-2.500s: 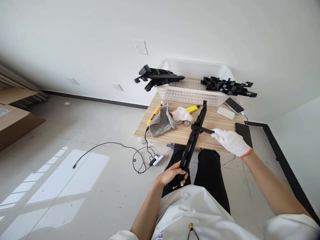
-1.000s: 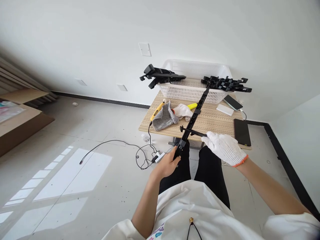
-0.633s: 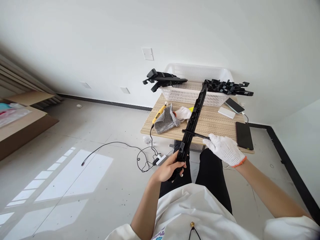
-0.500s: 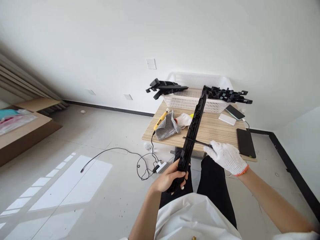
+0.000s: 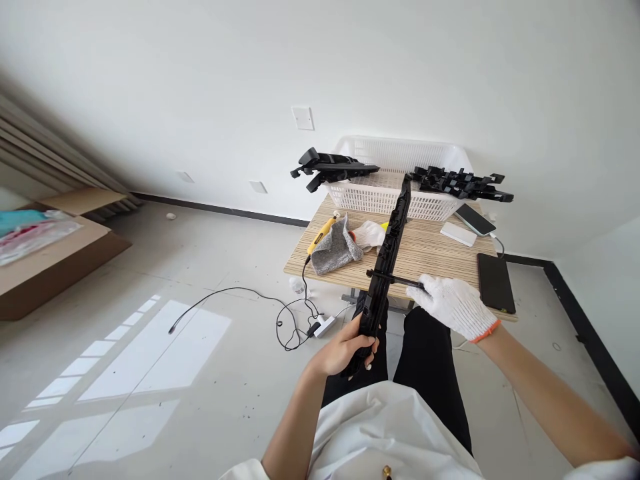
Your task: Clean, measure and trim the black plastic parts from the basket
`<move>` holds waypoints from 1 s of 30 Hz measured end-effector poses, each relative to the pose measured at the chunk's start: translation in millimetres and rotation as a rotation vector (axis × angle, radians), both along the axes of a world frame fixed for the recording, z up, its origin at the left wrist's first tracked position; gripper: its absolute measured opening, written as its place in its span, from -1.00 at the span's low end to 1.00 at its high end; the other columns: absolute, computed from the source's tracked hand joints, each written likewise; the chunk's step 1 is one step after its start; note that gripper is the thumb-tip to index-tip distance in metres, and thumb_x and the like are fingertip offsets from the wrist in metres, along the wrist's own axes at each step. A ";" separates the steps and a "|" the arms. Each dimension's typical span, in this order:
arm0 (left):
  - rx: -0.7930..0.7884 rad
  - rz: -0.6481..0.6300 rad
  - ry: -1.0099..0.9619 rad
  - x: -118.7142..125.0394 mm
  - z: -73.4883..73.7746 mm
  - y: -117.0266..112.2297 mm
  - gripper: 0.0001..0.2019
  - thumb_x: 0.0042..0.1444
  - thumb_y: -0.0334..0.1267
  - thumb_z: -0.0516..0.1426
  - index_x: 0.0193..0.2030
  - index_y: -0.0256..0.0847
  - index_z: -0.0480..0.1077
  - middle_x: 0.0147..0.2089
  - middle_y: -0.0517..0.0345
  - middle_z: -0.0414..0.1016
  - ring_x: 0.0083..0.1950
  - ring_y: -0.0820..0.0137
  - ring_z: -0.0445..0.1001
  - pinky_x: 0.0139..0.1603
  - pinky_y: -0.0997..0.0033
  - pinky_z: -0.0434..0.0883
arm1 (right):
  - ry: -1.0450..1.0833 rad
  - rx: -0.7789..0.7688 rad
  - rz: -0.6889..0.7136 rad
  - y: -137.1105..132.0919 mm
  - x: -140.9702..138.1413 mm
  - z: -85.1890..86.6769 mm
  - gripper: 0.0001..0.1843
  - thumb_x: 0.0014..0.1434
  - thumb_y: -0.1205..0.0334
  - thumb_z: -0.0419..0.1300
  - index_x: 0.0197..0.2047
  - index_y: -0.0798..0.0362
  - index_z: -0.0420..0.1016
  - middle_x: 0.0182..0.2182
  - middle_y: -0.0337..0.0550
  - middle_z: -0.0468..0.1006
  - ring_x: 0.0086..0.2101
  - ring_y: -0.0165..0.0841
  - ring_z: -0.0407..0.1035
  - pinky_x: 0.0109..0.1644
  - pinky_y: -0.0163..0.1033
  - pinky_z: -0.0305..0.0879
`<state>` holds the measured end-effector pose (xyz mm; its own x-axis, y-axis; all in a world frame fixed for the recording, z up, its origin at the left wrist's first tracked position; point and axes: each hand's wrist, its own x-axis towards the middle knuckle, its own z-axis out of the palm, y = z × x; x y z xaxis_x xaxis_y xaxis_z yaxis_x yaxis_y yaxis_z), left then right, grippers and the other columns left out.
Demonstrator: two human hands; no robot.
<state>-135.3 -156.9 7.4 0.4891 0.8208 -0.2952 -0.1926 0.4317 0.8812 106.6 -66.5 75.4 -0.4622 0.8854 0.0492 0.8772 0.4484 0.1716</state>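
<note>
My bare left hand [image 5: 353,347] is closed around the lower end of a long black plastic part [image 5: 391,250], held tilted over my lap with its far end at the basket. My right hand [image 5: 453,305], in a white knit glove with an orange cuff, grips a thin dark tool [image 5: 406,282] whose kind I cannot make out. Its shaft lies across the black part, and its tip shows just past the part's left edge.
A white plastic basket [image 5: 385,198] on the wooden table [image 5: 430,257] bears black parts [image 5: 333,168] and more black parts [image 5: 460,181]. A grey cloth [image 5: 336,252], yellow corded tool [image 5: 323,235], white glove [image 5: 369,235], phone [image 5: 475,220] and black tablet [image 5: 495,283] lie around. A cable [image 5: 235,289] crosses the floor.
The dark tool has shifted slightly along the black part, and more of its tip shows on the left. Both hands keep their grip. The view has shifted a little.
</note>
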 end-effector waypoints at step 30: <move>-0.065 -0.074 0.058 -14.0 0.7 -20.8 -0.69 0.22 -0.25 0.04 0.09 -0.10 0.11 -0.31 0.26 0.38 -0.59 0.52 0.37 -0.54 0.47 0.29 | 0.040 -0.322 0.009 4.6 -17.5 -0.6 -0.64 0.36 0.03 -0.09 -0.04 0.07 0.39 -0.40 0.00 0.60 -0.35 -0.13 0.54 -0.40 -0.26 0.14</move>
